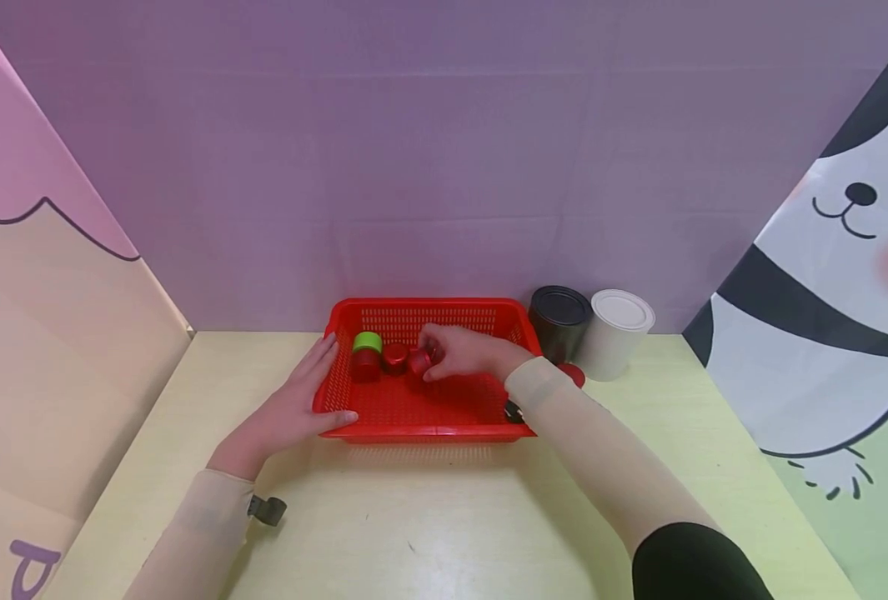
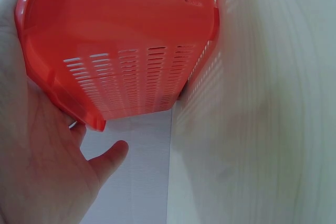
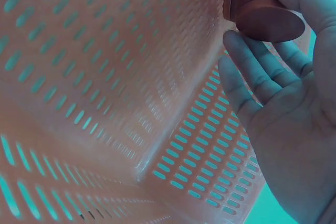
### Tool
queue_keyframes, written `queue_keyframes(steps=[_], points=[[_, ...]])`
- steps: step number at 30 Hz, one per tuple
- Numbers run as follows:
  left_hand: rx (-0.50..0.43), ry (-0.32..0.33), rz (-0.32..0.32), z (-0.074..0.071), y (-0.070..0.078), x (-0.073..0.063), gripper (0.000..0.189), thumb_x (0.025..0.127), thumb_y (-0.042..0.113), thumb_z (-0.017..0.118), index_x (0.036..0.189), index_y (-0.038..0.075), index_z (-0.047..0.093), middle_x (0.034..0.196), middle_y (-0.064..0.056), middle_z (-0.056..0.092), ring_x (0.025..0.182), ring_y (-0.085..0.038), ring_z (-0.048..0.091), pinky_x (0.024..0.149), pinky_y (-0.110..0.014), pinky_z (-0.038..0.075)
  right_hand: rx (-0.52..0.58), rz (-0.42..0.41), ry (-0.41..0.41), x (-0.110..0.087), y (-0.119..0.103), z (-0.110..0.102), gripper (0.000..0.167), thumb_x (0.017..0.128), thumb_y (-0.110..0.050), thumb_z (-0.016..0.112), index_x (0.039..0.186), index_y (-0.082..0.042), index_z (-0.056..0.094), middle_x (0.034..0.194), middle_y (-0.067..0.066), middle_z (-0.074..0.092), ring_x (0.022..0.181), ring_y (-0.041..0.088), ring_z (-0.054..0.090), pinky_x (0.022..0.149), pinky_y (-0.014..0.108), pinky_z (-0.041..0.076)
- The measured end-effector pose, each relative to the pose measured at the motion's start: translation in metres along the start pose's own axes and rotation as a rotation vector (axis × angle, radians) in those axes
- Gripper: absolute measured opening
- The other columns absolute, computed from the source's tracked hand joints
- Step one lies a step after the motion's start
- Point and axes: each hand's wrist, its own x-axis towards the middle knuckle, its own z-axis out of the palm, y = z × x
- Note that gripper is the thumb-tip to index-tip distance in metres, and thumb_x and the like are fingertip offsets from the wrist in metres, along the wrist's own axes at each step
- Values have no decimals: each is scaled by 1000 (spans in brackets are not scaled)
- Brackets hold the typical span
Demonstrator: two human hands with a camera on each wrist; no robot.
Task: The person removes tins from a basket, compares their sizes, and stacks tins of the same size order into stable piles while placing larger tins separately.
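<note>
My right hand [image 1: 459, 350] reaches into a red plastic basket [image 1: 428, 432] and pinches a small red cylinder [image 1: 419, 361] between thumb and fingers. In the right wrist view that cylinder [image 3: 270, 23] is tilted near the basket wall, its flat round end showing. Just left of it stands another red cylinder [image 1: 394, 357]. Beside that is a red one with a bright green top [image 1: 367, 342]. My left hand [image 1: 293, 408] rests along the basket's left rim, fingers extended, thumb over the front corner. The left wrist view shows its palm against the slotted basket wall [image 2: 121, 30].
Right of the basket stand a black can [image 1: 561, 307] and a white can [image 1: 622, 333]. A red round object [image 1: 573, 374] sits before them, partly hidden by my right forearm. A purple backdrop [image 1: 444, 167] rises behind the pale wooden table [image 1: 413, 525].
</note>
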Motion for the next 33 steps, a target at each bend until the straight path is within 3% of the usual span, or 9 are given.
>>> queue_keyframes(steps=[13,22,33], points=[[-2,3,-4,0,1,-1,121,90,48,89,179,14,14,187,1,2,171,-34,4,118,-67,46,44,-53,45,-1,-3,-1,52,93,-21,91,136,-22,61,129,-2,68,120,23,64,103,40,61],[-1,10,0,-2,2,-4,119,92,46,88,179,12,14,187,-3,2,171,-35,4,120,-68,43,-40,-58,90,0,-9,-3,57,93,-21,90,144,-21,64,140,2,60,129,25,56,109,46,57],[3,7,12,-5,3,-4,119,93,53,85,179,11,14,187,-4,2,171,-36,3,123,-69,39,-76,-55,190,1,-8,-3,65,89,-21,93,148,-25,67,138,-7,57,127,17,56,105,37,60]])
